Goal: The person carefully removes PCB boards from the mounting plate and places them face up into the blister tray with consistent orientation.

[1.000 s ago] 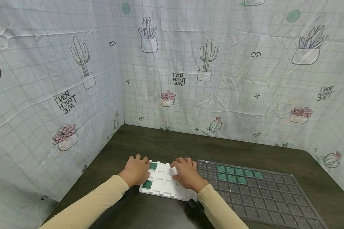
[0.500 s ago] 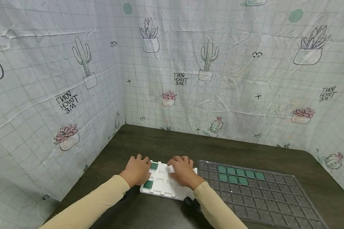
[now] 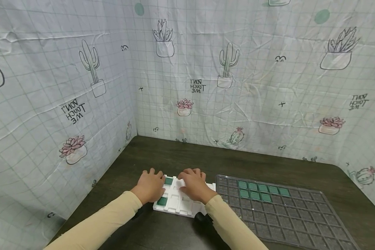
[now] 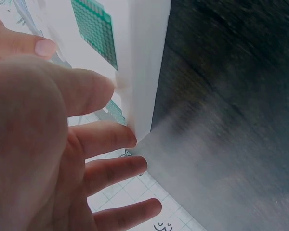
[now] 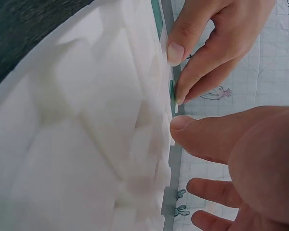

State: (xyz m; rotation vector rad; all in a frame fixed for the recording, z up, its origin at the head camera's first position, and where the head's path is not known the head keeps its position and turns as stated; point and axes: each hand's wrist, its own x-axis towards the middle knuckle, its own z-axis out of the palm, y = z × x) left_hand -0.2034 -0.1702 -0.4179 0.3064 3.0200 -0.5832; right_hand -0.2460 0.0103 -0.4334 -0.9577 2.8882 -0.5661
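Observation:
My left hand (image 3: 149, 186) rests at the left edge of a white tray (image 3: 175, 205) with square recesses. In the left wrist view its thumb and forefinger touch the tray's side, and the other fingers stretch out past the corner. Two green perforated circuit boards sit in the tray's left column, a near one (image 3: 161, 201) and a far one (image 3: 168, 181). Over the middle of the tray is my right hand (image 3: 193, 185), thumb and fingers slightly bent. No item shows between them; its forefinger is hidden behind the thumb (image 5: 197, 137) in the right wrist view.
A large clear compartment tray (image 3: 287, 215) lies to the right, with several green boards (image 3: 253, 186) in its far rows. Dark tabletop (image 3: 175, 152) surrounds both trays. Patterned cloth (image 3: 181, 69) hangs behind and at both sides. A black device (image 3: 201, 218) sits under my right wrist.
My right hand has slid left across the white tray, uncovering its right side. My left hand has stayed at the left edge, and the boards look the same.

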